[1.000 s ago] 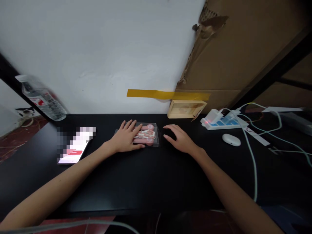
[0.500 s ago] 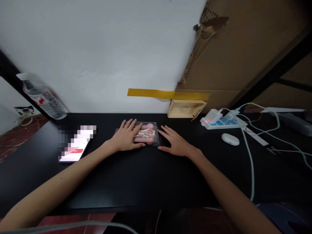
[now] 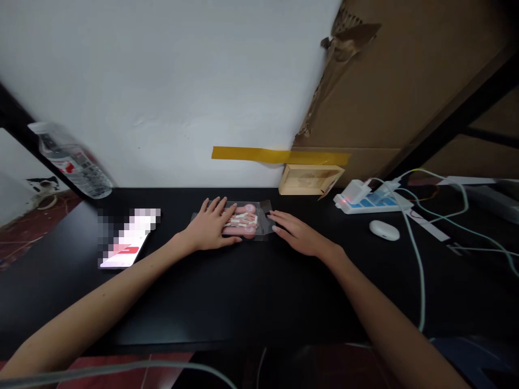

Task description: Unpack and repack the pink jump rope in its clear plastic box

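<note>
A clear plastic box (image 3: pixel 247 221) with pink and white small items inside lies on the black table (image 3: pixel 251 292) near the wall. My left hand (image 3: pixel 211 227) lies flat on the box's left half, fingers spread, pressing it down. My right hand (image 3: pixel 298 235) is at the box's right end, fingertips touching the clear flap there, fingers stretched and slightly curled.
A phone (image 3: pixel 126 243) with a lit screen lies left of the box. A plastic water bottle (image 3: pixel 73 162) stands at the far left. A small wooden box (image 3: pixel 310 181), a power strip (image 3: pixel 371 201) with cables and a white earbud case (image 3: pixel 384 230) are to the right.
My right hand moved left from the bare table to the box's right end, and the flap there has lifted slightly. My left hand stayed put.
</note>
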Action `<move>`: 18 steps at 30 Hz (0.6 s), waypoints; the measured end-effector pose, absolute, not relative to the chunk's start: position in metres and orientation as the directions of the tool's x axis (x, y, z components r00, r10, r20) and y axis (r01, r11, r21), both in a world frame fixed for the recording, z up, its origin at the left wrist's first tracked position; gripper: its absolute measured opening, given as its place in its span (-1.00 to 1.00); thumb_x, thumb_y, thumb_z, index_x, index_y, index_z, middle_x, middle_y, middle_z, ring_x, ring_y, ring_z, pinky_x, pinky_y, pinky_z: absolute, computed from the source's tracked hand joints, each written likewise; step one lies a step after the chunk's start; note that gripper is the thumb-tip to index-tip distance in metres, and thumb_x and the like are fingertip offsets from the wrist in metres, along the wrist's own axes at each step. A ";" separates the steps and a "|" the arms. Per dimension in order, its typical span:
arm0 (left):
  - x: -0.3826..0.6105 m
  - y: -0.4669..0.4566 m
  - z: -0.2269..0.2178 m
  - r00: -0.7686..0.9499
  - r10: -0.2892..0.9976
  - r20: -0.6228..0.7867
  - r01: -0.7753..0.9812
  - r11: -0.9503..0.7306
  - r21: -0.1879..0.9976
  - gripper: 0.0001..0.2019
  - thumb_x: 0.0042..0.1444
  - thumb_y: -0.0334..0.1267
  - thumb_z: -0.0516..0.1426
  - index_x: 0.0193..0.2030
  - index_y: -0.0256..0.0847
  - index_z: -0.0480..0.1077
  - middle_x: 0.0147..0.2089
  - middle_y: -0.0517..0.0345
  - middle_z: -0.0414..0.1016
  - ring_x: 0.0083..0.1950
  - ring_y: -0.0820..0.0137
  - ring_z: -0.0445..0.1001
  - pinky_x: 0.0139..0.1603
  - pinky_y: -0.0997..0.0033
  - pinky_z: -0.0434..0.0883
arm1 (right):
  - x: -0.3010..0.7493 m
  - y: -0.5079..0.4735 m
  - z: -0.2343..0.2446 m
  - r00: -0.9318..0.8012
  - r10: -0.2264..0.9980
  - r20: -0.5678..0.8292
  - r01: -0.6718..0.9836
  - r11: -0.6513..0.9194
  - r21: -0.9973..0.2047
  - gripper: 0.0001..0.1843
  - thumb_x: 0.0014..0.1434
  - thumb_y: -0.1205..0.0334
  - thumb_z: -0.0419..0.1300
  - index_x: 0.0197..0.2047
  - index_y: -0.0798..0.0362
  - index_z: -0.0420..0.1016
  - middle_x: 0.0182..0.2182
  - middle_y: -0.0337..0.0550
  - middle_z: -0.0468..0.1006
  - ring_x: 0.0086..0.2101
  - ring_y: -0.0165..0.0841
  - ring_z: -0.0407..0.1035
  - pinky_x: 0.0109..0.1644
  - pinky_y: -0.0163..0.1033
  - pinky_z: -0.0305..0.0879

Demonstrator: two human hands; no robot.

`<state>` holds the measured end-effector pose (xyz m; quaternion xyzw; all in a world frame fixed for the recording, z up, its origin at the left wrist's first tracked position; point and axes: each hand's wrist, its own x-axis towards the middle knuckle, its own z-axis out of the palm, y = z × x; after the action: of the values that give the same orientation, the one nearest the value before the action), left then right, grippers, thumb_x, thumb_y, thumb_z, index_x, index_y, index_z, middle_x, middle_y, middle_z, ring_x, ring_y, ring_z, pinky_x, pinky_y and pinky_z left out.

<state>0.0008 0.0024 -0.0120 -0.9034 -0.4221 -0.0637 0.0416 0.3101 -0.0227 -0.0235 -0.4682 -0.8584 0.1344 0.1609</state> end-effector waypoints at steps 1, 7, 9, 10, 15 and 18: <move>0.001 0.002 -0.012 0.637 0.756 0.150 0.767 -0.641 -0.024 -0.05 0.15 0.42 0.00 0.49 -0.20 -0.05 0.51 -0.26 -0.02 0.50 -0.16 -0.07 0.43 -0.21 -0.12 | 0.310 -0.022 -0.026 -0.504 0.848 0.160 0.761 0.525 -0.381 -0.39 0.42 -0.12 -0.10 0.40 -0.04 0.25 0.36 -0.01 0.28 0.35 -0.07 0.13 0.40 0.19 0.10; 0.003 0.001 -0.009 0.636 0.761 0.127 0.770 -0.636 -0.050 -0.04 0.16 0.41 0.00 0.49 -0.26 -0.05 0.51 -0.32 -0.04 0.51 -0.18 -0.09 0.43 -0.23 -0.12 | 0.297 -0.021 -0.041 -0.465 0.839 0.281 0.749 0.542 -0.380 -0.43 0.37 -0.02 0.06 0.39 -0.11 0.26 0.47 -0.07 -0.01 0.40 -0.03 -0.04 0.40 0.23 0.06; 0.004 0.000 -0.009 0.637 0.759 0.133 0.769 -0.638 -0.043 -0.04 0.16 0.40 0.02 0.49 -0.25 -0.04 0.51 -0.30 -0.03 0.50 -0.18 -0.08 0.43 -0.22 -0.12 | 0.292 -0.021 -0.043 -0.441 0.842 0.312 0.739 0.538 -0.406 -0.47 0.36 0.00 0.08 0.34 -0.08 0.36 0.47 -0.04 0.01 0.40 -0.03 -0.03 0.39 0.23 0.07; 0.005 -0.001 -0.009 0.640 0.756 0.137 0.766 -0.641 -0.039 -0.04 0.15 0.39 0.03 0.49 -0.25 -0.04 0.51 -0.29 -0.03 0.50 -0.19 -0.08 0.44 -0.21 -0.12 | 0.290 -0.020 -0.044 -0.430 0.843 0.322 0.735 0.534 -0.417 -0.50 0.36 0.01 0.09 0.30 -0.07 0.41 0.46 -0.02 0.04 0.40 -0.03 -0.01 0.39 0.24 0.07; 0.009 -0.005 -0.010 0.664 0.733 0.148 0.744 -0.667 -0.037 -0.05 0.16 0.39 0.03 0.49 -0.25 -0.03 0.50 -0.28 -0.01 0.50 -0.19 -0.08 0.43 -0.24 -0.11 | 0.284 -0.018 -0.046 -0.392 0.845 0.364 0.731 0.526 -0.434 -0.61 0.33 0.06 0.13 0.13 -0.04 0.58 0.38 0.04 0.21 0.34 -0.02 0.12 0.37 0.22 0.13; 0.011 -0.007 -0.010 0.663 0.733 0.153 0.745 -0.666 -0.041 -0.05 0.16 0.39 0.03 0.48 -0.26 -0.02 0.50 -0.29 0.00 0.50 -0.19 -0.07 0.42 -0.24 -0.10 | 0.280 -0.017 -0.049 -0.357 0.838 0.412 0.733 0.525 -0.433 -0.66 0.31 0.10 0.16 0.05 -0.03 0.64 0.33 0.07 0.30 0.30 -0.01 0.21 0.33 0.21 0.20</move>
<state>0.0108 -0.0068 -0.0100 -0.9106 -0.4057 -0.0619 0.0499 0.2801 -0.0167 -0.0490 -0.4795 -0.8191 0.0874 0.3024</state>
